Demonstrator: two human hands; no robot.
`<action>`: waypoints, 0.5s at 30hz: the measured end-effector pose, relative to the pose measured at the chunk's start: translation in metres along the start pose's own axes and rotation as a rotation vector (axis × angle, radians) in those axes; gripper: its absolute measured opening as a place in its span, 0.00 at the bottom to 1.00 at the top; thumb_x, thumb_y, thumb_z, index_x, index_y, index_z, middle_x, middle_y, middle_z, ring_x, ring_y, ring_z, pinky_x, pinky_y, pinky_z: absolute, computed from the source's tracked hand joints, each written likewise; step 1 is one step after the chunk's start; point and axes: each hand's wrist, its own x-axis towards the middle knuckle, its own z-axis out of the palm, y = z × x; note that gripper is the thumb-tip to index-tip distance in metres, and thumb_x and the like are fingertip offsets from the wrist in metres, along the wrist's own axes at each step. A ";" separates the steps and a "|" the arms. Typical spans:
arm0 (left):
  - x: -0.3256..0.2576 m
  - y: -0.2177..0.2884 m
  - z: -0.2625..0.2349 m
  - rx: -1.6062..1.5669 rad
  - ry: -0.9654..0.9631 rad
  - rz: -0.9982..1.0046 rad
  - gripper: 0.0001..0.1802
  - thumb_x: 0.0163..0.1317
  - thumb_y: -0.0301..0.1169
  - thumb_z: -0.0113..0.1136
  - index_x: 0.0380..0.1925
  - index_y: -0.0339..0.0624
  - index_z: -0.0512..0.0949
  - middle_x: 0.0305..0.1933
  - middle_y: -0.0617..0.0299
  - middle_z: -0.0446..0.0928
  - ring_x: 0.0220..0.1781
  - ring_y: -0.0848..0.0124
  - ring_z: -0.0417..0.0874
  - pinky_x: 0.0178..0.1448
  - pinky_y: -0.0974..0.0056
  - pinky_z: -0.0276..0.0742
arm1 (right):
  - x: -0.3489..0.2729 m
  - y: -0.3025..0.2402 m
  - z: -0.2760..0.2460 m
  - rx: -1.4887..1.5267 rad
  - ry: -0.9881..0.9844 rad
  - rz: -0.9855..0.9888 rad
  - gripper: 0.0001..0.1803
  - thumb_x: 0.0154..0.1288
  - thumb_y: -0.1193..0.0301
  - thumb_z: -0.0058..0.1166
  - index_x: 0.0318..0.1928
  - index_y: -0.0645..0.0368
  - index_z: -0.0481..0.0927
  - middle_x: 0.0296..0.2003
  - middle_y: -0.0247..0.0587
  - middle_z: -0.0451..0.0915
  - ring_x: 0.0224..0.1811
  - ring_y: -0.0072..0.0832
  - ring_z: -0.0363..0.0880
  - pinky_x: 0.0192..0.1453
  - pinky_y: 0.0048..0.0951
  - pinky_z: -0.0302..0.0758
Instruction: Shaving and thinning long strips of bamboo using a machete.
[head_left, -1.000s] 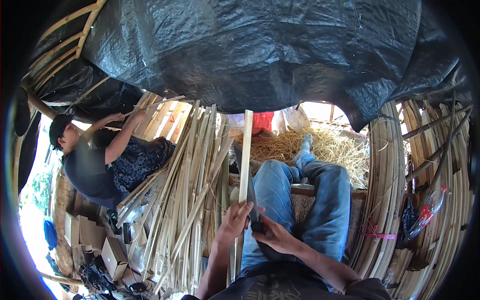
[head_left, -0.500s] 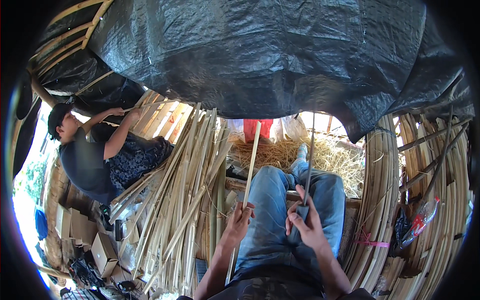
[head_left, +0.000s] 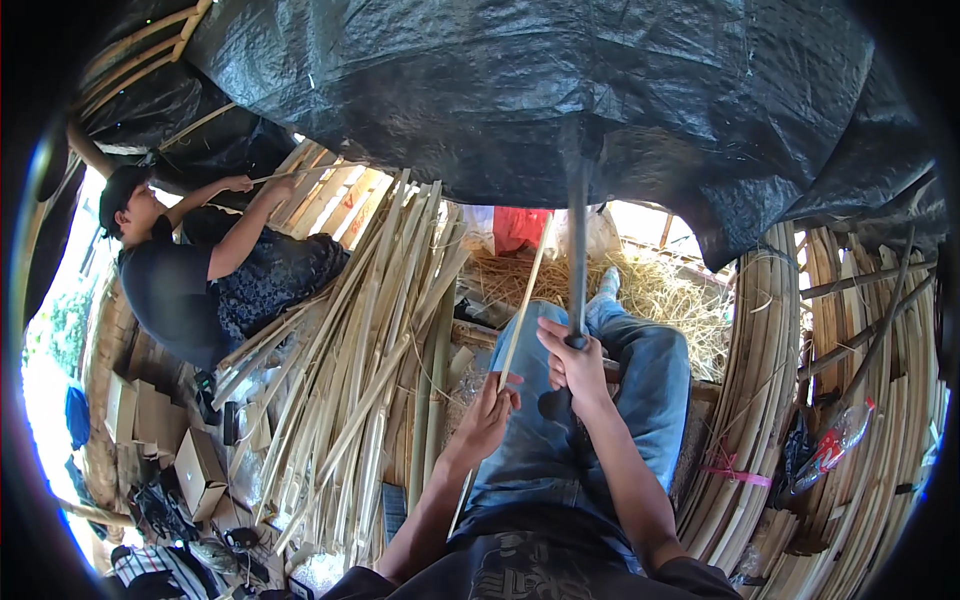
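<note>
My left hand (head_left: 486, 418) is closed around a thin, pale bamboo strip (head_left: 526, 300). The strip slants upward and away from me, its lower end passing back along my left forearm. A long, dark knife (head_left: 577, 235) points up and forward, its blade blurred. Near the base of that blade, my right hand (head_left: 574, 365) grips the knife, while the dark handle end (head_left: 555, 403) shows below the fingers. Blade and strip stand apart, side by side above my jeans-clad legs (head_left: 640, 400).
Many loose bamboo slats (head_left: 350, 370) are piled to my left. Beyond them a seated person (head_left: 190, 270) handles another strip. Bundled slats (head_left: 750, 350), tied with pink cord (head_left: 738, 476), stand at right. A black tarp (head_left: 480, 90) hangs low ahead; straw (head_left: 675, 310) covers the ground beyond my feet.
My right hand has moved up and left, bringing the knife closer to the strip and shifting its grip toward the blade. My left hand has risen slightly; the strip leans more rightward.
</note>
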 end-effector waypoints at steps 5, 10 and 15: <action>-0.004 0.006 -0.010 -0.223 -0.034 -0.096 0.18 0.83 0.34 0.38 0.61 0.37 0.71 0.38 0.60 0.78 0.31 0.79 0.72 0.38 0.72 0.71 | 0.017 0.006 0.021 -0.054 -0.087 0.060 0.15 0.66 0.68 0.68 0.47 0.65 0.83 0.16 0.22 0.68 0.12 0.13 0.63 0.16 0.22 0.61; -0.007 0.018 -0.022 -0.272 -0.114 -0.133 0.27 0.83 0.42 0.36 0.72 0.38 0.65 0.42 0.56 0.81 0.31 0.77 0.74 0.40 0.70 0.75 | 0.021 0.002 0.027 -0.060 -0.072 0.029 0.14 0.64 0.67 0.71 0.41 0.63 0.82 0.17 0.23 0.67 0.12 0.14 0.64 0.16 0.22 0.61; -0.004 0.013 -0.030 -0.291 -0.174 -0.229 0.29 0.82 0.47 0.35 0.71 0.37 0.65 0.42 0.54 0.85 0.31 0.76 0.76 0.39 0.69 0.75 | 0.022 0.004 0.029 -0.009 -0.100 0.042 0.13 0.64 0.66 0.70 0.36 0.60 0.80 0.17 0.23 0.67 0.12 0.15 0.64 0.17 0.24 0.62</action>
